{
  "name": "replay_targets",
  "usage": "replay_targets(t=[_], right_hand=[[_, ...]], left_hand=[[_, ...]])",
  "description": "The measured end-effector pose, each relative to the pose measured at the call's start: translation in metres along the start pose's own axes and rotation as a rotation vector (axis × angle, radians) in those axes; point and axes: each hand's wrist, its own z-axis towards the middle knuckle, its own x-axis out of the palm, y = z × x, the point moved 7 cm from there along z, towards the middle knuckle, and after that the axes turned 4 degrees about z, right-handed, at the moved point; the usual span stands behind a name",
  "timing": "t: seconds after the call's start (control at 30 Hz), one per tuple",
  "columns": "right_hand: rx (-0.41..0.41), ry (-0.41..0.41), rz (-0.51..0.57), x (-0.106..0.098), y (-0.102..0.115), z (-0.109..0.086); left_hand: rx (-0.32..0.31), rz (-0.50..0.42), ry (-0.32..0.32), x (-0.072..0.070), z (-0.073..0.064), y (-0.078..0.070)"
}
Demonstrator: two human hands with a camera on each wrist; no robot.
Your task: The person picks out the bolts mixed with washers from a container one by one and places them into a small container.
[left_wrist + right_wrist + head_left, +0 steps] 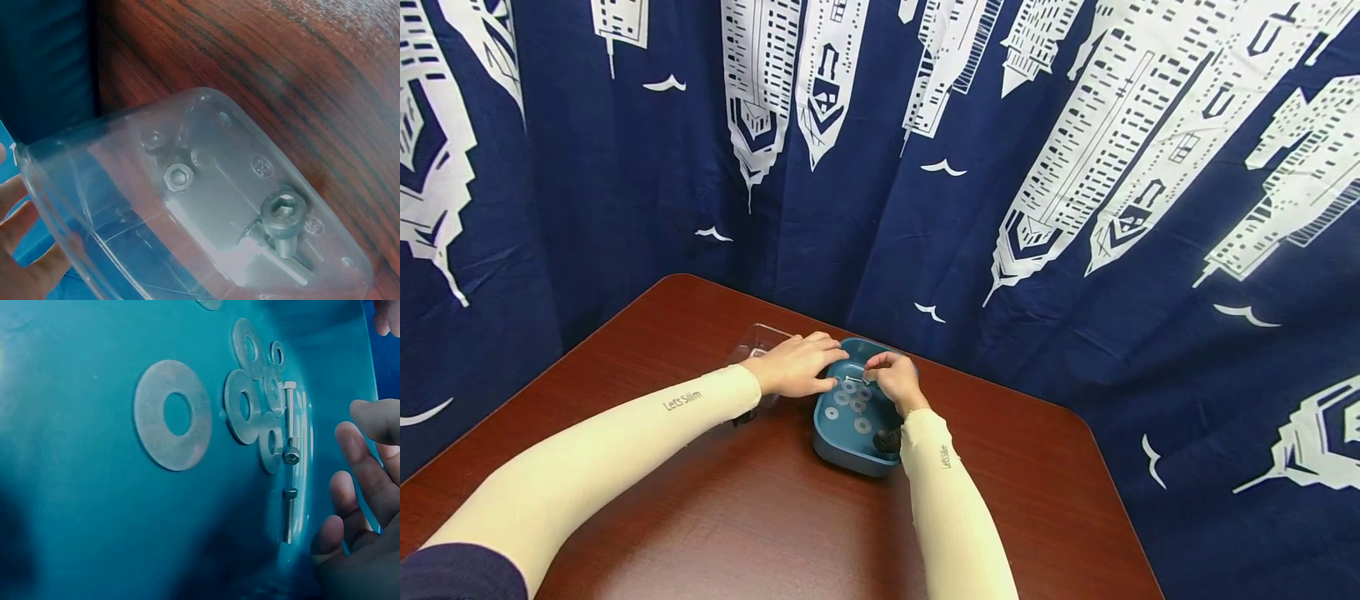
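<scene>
A blue bin (852,462) holds several flat washers (173,415) and a few socket-head screws (289,515) that lie along one end in the right wrist view. My right hand (895,381) is over the bin's far part, its fingers bent a little and close to the screws; nothing shows between the fingertips. With fingers spread, my left hand (797,365) reaches to the bin's left rim. Beside the bin, partly hidden by that hand, is a clear plastic container (212,100) with several socket-head screws (284,212) in it.
Both containers stand on a reddish-brown wooden table (730,517). Behind its far edge hangs a dark blue curtain (647,192) with white building prints. A dark strap (887,439) is at the right wrist, over the bin's near right side.
</scene>
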Motion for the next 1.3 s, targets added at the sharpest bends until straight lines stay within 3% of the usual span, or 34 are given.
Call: replay_targets(t=[0.57,0.9,1.3], right_hand=[[0.009,-0.038,-0.039,0.006,-0.010,0.002],[0.026,-0.087,-0.126,0.006,-0.012,0.002],[0.078,-0.132,-0.164,0.006,-0.017,0.004]], left_hand=[[-0.015,0.001,-0.010,0.005,-0.001,0.000],[0.002,0.031,-0.016,0.005,0.000,-0.002],[0.007,0.012,-0.018,0.006,0.000,-0.003]])
